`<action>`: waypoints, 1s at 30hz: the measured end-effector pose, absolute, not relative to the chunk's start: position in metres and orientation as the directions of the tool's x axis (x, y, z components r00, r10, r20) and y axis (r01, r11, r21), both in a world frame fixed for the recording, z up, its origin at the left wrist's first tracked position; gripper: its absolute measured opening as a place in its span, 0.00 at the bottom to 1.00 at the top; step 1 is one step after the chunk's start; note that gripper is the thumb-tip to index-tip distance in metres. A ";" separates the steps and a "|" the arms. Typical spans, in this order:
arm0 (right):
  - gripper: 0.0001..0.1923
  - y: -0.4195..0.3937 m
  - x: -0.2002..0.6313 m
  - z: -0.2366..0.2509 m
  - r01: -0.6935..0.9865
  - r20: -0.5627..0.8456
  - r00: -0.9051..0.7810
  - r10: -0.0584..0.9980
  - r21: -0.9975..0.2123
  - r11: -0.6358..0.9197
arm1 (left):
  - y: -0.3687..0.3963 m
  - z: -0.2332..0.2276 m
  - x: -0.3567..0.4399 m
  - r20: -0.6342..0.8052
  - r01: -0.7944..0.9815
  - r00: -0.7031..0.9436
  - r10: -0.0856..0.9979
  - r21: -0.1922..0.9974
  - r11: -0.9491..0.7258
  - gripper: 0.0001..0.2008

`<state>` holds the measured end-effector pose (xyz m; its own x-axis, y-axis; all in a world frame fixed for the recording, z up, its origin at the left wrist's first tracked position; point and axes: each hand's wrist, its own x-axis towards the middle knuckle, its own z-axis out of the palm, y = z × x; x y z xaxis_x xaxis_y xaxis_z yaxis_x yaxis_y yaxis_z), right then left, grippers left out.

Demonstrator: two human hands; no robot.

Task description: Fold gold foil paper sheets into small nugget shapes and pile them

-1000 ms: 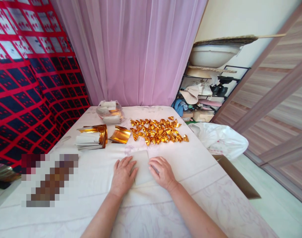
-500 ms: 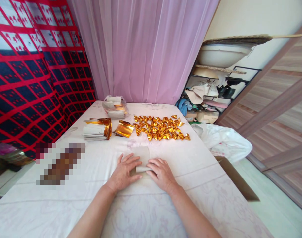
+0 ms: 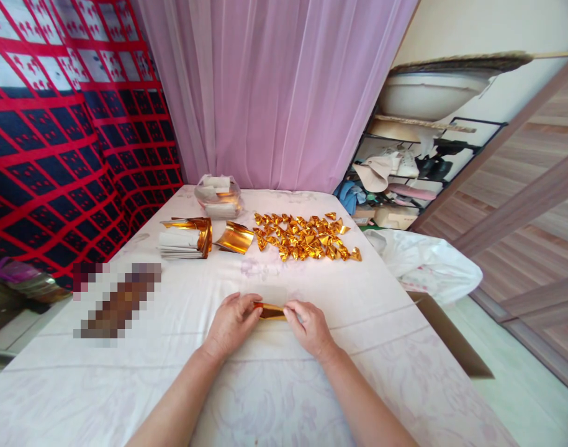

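Note:
Both hands grip a sheet of gold foil paper [image 3: 271,312] just above the table near its middle. My left hand [image 3: 231,321] pinches its left end between thumb and fingers. At the right end, my right hand [image 3: 310,324] pinches it the same way. The sheet bends so that its gold inner face shows as a narrow opening, with its pale back behind. Beyond the hands lie many small folded gold foil pieces [image 3: 306,239]. Left of them is a curved gold sheet [image 3: 236,238], then a stack of foil sheets [image 3: 184,243].
A clear plastic bag of paper sheets [image 3: 218,198] stands at the back of the cloth-covered table [image 3: 265,391]. A blurred-out patch [image 3: 120,304] covers something on the left. Past the right edge are a white plastic bag [image 3: 428,264], a cardboard piece [image 3: 451,335] and a shelf rack [image 3: 405,155].
The sheet's near edge has been lifted and opened, now showing gold inside. My hands have gone from lying spread on the paper to pinching its two ends.

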<state>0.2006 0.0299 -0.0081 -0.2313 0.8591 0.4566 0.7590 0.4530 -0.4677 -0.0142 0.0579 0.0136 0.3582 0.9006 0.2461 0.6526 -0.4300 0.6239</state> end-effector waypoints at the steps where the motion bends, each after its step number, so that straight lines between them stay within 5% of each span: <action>1: 0.11 0.031 0.201 -0.008 0.759 0.463 -0.217 0.860 -0.474 0.447 | 0.057 0.013 -0.013 0.246 0.661 0.340 0.908 0.624 -0.417 0.15; 7: 0.09 0.041 0.197 -0.005 0.791 0.519 -0.148 0.842 -0.449 0.415 | 0.058 0.003 -0.009 0.276 0.717 0.313 0.909 0.559 -0.417 0.28; 12: 0.07 0.045 0.195 -0.011 0.826 0.466 -0.149 0.872 -0.427 0.369 | 0.065 0.002 -0.010 0.316 0.796 0.295 0.901 0.440 -0.415 0.21; 18: 0.06 0.050 0.195 -0.011 0.833 0.433 -0.152 0.888 -0.427 0.351 | 0.082 0.012 -0.003 0.126 0.854 0.370 0.920 0.342 -0.391 0.21; 30: 0.04 0.052 0.194 -0.012 0.815 0.489 -0.133 0.862 -0.442 0.376 | 0.077 0.017 0.007 0.157 0.800 0.399 0.903 0.422 -0.427 0.11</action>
